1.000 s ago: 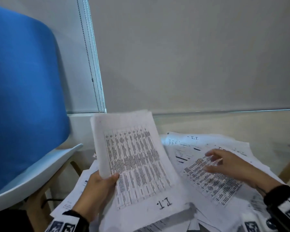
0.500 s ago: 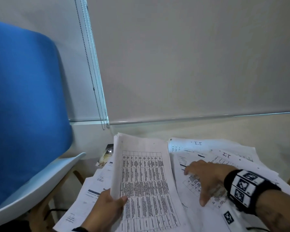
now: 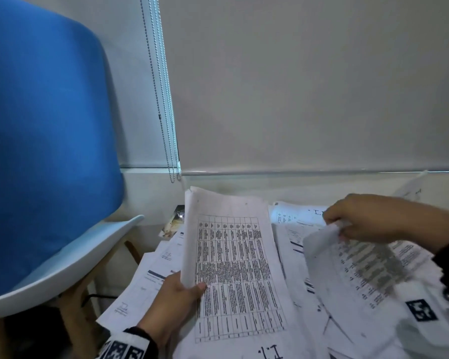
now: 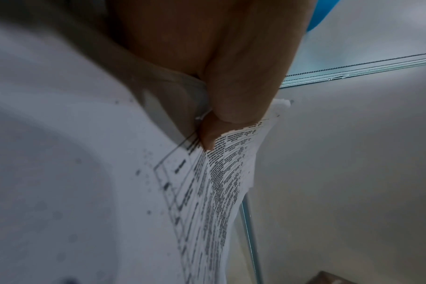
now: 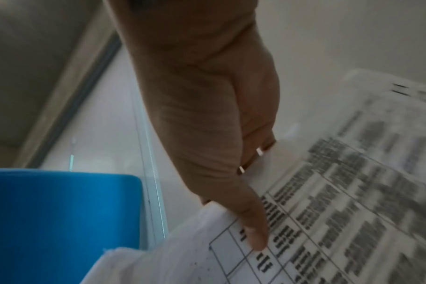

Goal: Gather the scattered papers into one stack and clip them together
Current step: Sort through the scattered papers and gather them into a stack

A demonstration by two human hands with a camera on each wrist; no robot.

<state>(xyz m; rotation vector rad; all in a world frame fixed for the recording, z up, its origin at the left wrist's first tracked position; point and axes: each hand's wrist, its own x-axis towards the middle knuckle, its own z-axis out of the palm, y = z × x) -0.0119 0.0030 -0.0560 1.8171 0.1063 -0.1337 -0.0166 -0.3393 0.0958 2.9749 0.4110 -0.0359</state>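
On the counter (image 3: 244, 189) loose papers (image 3: 303, 288) lay scattered. Left hand (image 3: 171, 304) pinched the limp stack (image 3: 233, 268) at its long edge; right hand (image 3: 368, 218) pinched one thin sheet (image 3: 353, 268) by its corner, probably easy to crease.

Printed papers (image 3: 233, 268), partly stacked, partly scattered

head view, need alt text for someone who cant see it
A person's left hand grips a stack of printed table sheets while the right hand pinches a loose sheet lifted off scattered papers. A blue chair stands at left, before a closed window blind.
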